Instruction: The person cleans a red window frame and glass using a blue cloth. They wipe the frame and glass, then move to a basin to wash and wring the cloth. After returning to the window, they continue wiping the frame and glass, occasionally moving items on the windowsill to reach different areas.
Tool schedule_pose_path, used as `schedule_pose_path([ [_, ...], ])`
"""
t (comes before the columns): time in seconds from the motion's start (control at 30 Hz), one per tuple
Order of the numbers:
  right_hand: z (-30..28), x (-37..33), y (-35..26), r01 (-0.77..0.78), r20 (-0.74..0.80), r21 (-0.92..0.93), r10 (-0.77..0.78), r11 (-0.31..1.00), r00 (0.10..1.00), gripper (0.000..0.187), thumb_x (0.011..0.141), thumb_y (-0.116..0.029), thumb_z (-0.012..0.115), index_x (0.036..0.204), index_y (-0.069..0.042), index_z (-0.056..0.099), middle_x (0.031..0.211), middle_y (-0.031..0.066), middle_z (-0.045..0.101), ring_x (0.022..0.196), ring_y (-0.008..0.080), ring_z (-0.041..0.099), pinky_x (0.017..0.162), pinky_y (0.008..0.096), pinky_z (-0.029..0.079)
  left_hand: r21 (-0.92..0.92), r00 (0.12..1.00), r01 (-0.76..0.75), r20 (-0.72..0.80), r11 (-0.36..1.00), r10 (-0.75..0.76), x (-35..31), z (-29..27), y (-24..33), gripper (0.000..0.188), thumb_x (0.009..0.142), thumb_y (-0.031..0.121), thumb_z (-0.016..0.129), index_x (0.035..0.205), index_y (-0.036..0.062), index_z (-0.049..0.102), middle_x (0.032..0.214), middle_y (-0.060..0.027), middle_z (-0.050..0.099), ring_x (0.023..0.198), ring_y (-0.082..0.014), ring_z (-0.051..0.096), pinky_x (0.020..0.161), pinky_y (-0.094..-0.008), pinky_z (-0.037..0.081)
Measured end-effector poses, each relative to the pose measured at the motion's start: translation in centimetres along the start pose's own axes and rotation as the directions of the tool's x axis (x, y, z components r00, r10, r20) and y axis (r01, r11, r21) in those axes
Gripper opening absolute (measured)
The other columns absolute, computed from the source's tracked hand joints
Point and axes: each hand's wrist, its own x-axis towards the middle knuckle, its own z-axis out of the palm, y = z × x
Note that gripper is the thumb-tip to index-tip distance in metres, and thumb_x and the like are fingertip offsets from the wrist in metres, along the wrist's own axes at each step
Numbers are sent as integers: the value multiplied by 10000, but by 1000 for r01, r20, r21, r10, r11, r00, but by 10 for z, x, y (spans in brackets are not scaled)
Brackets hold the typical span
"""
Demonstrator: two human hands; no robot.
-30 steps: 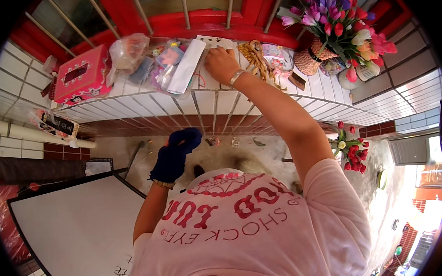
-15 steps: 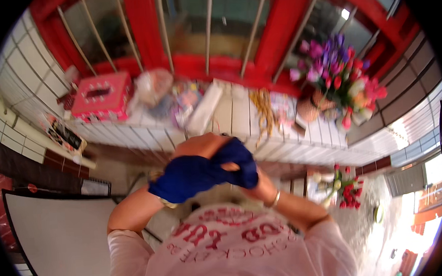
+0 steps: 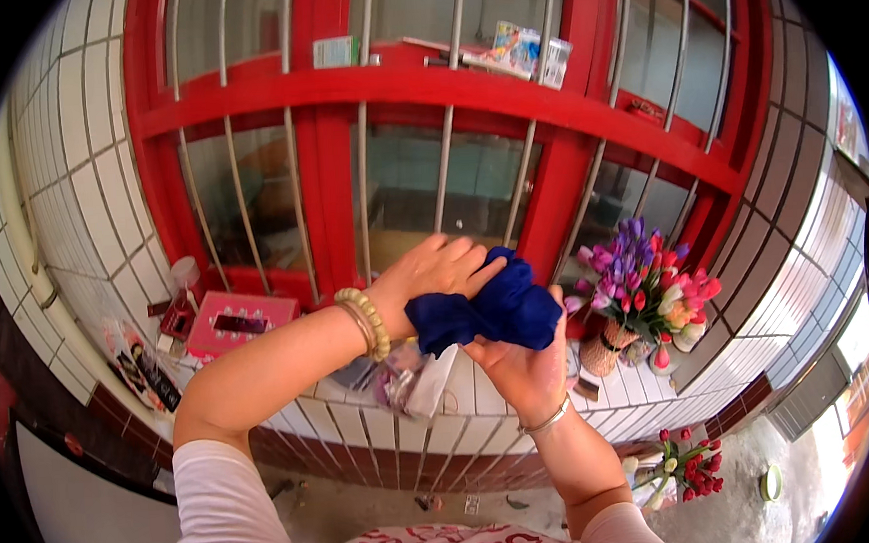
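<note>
A dark blue cloth (image 3: 505, 302), soft and bunched into folds, is held up in front of me, above the tiled ledge. My left hand (image 3: 433, 276) comes over it from the left, its fingers bent onto the upper folds. Beads and a bangle circle that wrist. From below and to the right, my right hand (image 3: 526, 370) cups the cloth with the palm turned up. Its thumb stands along the cloth's right side, and some of its fingers are hidden behind the folds. A thin bangle sits on the right wrist.
Behind the ledge rises a red window frame (image 3: 338, 203) with upright metal bars. On the ledge stand a pink box (image 3: 236, 326), plastic-wrapped items (image 3: 396, 387) and a woven vase (image 3: 608, 349) of colourful flowers (image 3: 641, 280). More red flowers (image 3: 696, 474) stand low at the right.
Both hands have lifted the blue cloth higher, up before the window. It covered much of my hands and is now bunched between them. The view has tipped up, showing more window.
</note>
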Motion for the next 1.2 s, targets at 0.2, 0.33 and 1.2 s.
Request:
schedule_pose_path([
  [0.2,30,40,-48,167,64,-434,-155,886,986,334,913,-237,588,1234,-153,548,1204,24,623,1109,210,587,921,411,458,-187,972,209,-69,960,-225,-1,-23,-52,721,746,276,751,1376,114,441,1280,-126,524,1218,-297,483,1027,-420,394],
  [0.33,79,78,-114,544,338,-576,-428,610,838,433,884,-199,631,1271,-55,504,1179,64,616,1076,214,601,921,351,474,84,908,319,-313,944,-279,-10,-29,-119,612,803,227,718,1337,69,463,1341,-163,459,1272,-344,416,1086,-448,338],
  [1.2,156,219,-312,261,862,-503,-455,-824,225,541,823,-192,715,1321,-115,516,1123,169,638,1004,253,640,851,339,517,64,858,389,-388,919,-336,122,-20,-254,207,883,64,542,1001,114,704,920,-61,641,1001,-281,545,908,-404,404],
])
